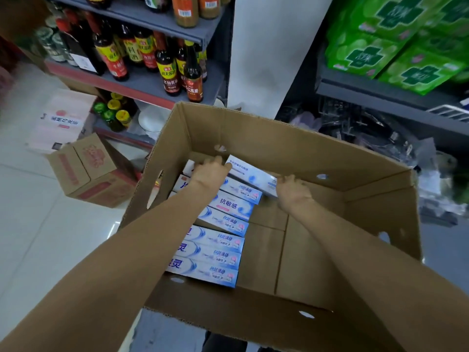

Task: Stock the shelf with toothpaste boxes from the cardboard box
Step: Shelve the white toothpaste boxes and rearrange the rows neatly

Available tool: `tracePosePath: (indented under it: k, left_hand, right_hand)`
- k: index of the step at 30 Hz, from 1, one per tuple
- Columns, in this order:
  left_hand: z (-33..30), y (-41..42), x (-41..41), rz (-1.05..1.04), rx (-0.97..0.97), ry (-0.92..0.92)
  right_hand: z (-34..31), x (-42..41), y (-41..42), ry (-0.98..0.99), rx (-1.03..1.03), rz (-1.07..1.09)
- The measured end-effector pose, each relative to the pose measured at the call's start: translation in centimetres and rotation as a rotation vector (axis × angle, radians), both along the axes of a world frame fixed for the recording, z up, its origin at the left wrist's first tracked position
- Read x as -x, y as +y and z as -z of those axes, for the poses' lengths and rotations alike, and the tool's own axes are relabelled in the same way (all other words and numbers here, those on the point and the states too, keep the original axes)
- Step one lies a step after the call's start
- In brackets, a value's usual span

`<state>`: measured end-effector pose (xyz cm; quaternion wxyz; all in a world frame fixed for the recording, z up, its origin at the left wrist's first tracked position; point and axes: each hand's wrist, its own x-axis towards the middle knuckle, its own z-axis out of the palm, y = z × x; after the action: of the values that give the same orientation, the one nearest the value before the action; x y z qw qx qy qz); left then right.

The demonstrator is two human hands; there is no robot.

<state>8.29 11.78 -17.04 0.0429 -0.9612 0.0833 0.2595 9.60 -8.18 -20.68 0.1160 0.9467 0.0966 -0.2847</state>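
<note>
A large open cardboard box (291,138) stands in front of me. Several white-and-blue toothpaste boxes (223,250) lie in a row along its left half. At the far end, one toothpaste box (251,174) is tilted up above the row. My left hand (212,171) grips its left end and my right hand (291,189) grips its right end. Bare cardboard shows on the right half of the box floor.
To the left, grey shelves (142,80) carry sauce bottles (168,69). Green packs (406,47) fill a shelf at the upper right, with dark packaged goods (368,133) below. A smaller closed carton (91,171) sits on the pale tiled floor at left.
</note>
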Motion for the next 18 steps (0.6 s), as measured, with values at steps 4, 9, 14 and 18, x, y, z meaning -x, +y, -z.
tracePosePath:
  k: [4, 9, 14, 18]
  left_hand:
    - [0.4, -0.5, 0.4, -0.070, 0.111, 0.013]
    - [-2.0, -0.4, 1.4, -0.237, 0.328, -0.021]
    - [-6.3, -0.7, 2.2, -0.402, 0.791, -0.056]
    - [-10.7, -4.0, 1.5, -0.581, 1.142, -0.105]
  right_hand:
    - [0.9, 1.2, -1.8, -0.092, -0.095, -0.064]
    - [-0.6, 0.4, -2.7, 0.217, -0.459, 0.263]
    - [-7.6, 2.6, -6.4, 0.630, -1.074, 0.799]
    - [-12.8, 4.0, -9.9, 0.771, -1.285, 0.779]
